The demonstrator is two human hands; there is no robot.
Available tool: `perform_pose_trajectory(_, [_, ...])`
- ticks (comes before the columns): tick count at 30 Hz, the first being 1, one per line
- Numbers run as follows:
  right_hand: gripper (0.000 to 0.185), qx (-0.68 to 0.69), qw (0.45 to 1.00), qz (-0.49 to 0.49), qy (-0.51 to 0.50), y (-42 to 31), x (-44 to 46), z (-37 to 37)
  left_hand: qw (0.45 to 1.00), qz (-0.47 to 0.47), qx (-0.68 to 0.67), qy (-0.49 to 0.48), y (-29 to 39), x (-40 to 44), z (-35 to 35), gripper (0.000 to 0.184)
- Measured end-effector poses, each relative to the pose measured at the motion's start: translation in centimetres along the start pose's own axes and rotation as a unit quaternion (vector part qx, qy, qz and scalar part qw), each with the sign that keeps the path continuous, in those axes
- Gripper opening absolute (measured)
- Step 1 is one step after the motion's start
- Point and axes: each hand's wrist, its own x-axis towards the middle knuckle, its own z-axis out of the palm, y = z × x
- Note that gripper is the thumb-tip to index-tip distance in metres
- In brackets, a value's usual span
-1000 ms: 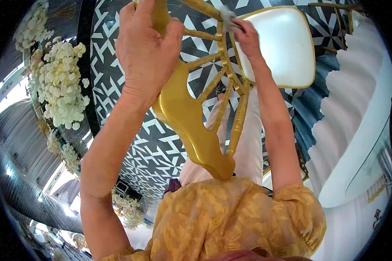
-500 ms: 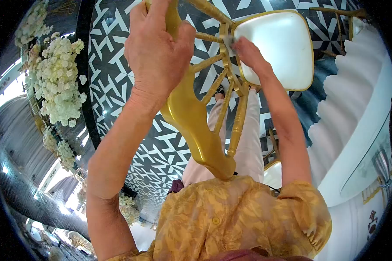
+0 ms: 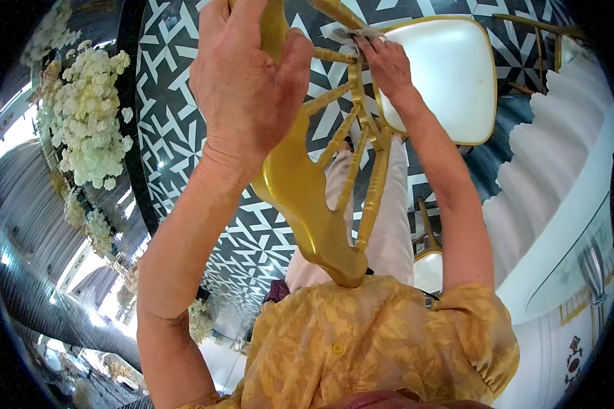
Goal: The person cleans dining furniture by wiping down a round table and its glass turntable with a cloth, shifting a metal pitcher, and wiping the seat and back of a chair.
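Note:
A gold chair stands tilted in front of me, its curved top rail close to my body and its white seat beyond the back spindles. My left hand is wrapped around the top rail at the upper part of the view. In my right hand is a crumpled greyish-white cloth, pressed against the turned gold post of the chair back near the seat's edge. The fingertips of my left hand are hidden behind the rail.
To the right is a round table with a pleated white tablecloth. Another gold chair with a white seat is partly seen beside my leg. White flowers line the left. The floor is black-and-white patterned.
My right hand has moved up a little along the chair back with the cloth, from the lower joint onto the upper post. The left hand keeps its hold on the rail.

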Motion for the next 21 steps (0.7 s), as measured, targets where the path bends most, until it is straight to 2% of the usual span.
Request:
perform_pose_trajectory(2, [0.033, 0.012, 0.994, 0.082, -0.066, 0.0, -1.1, -0.5, 1.0, 0.0, 0.013, 0.007, 0.7, -0.1, 0.0, 0.049])
perform_pose_trajectory(3, [0.033, 0.021, 0.973, 0.18, -0.142, -0.2, -2.0, -1.3, 0.999, -0.002, 0.032, 0.014, 0.8, -0.1, -0.1, 0.05])
perform_pose_trajectory(4, [0.033, 0.019, 0.974, 0.177, -0.14, -0.1, -2.6, -1.9, 0.999, -0.002, 0.031, 0.018, 0.5, -0.1, -0.2, 0.05])
perform_pose_trajectory(6, [0.032, 0.069, 0.939, 0.312, -0.126, -0.4, -2.4, -4.3, 1.0, 0.02, 0.006, 0.004, 0.1, 0.1, -0.2, 0.051])
perform_pose_trajectory(8, [0.034, 0.087, 0.937, 0.31, -0.133, -0.8, -0.8, -5.1, 0.999, 0.029, 0.01, 0.024, 1.3, -0.2, -0.2, 0.051])
perform_pose_trajectory(10, [0.036, 0.19, 0.976, 0.105, -0.014, -0.5, 1.2, -3.5, 0.998, 0.04, 0.016, 0.048, 1.4, -0.2, -0.2, 0.051])
perform_pose_trajectory(11, [0.036, 0.192, 0.976, 0.105, -0.013, -0.4, 1.9, -2.2, 1.0, 0.001, 0.009, 0.02, 0.8, -0.2, -0.1, 0.051])
perform_pose_trajectory(12, [0.036, 0.14, 0.988, 0.047, -0.044, -0.2, 2.5, -0.8, 0.999, -0.038, 0.001, -0.008, 0.4, -0.1, -0.1, 0.051])
perform_pose_trajectory(13, [0.036, 0.087, 0.993, -0.011, -0.075, -0.1, 2.6, 0.2, 0.999, -0.037, 0.003, -0.008, 0.3, -0.1, 0.1, 0.051])
perform_pose_trajectory(14, [0.036, 0.09, 0.993, -0.008, -0.075, 0.0, 2.4, 0.0, 0.999, -0.029, -0.014, -0.006, 0.1, -0.1, 0.1, 0.051])
perform_pose_trajectory(16, [0.041, 0.051, 0.991, 0.043, -0.119, 0.5, 2.0, -1.1, 0.999, -0.02, -0.032, -0.006, -0.1, -0.2, 0.1, 0.051])
perform_pose_trajectory(17, [0.036, 0.036, 0.98, 0.084, -0.176, 0.1, 1.4, -1.9, 1.0, -0.011, -0.022, 0.002, -0.1, -0.2, 0.2, 0.051])
perform_pose_trajectory(18, [0.036, 0.034, 0.98, 0.084, -0.177, -0.1, 0.2, -2.0, 1.0, -0.004, -0.013, 0.009, -0.1, -0.2, 0.1, 0.051])
perform_pose_trajectory(20, [0.028, 0.128, 0.941, 0.287, -0.124, -0.9, -2.2, -2.1, 1.0, -0.003, -0.009, 0.008, 0.1, -0.1, 0.0, 0.05])
perform_pose_trajectory(21, [0.024, 0.201, 0.913, 0.345, -0.08, -1.4, -2.9, -2.5, 1.0, -0.004, -0.001, 0.004, 0.2, -0.1, -0.1, 0.05])
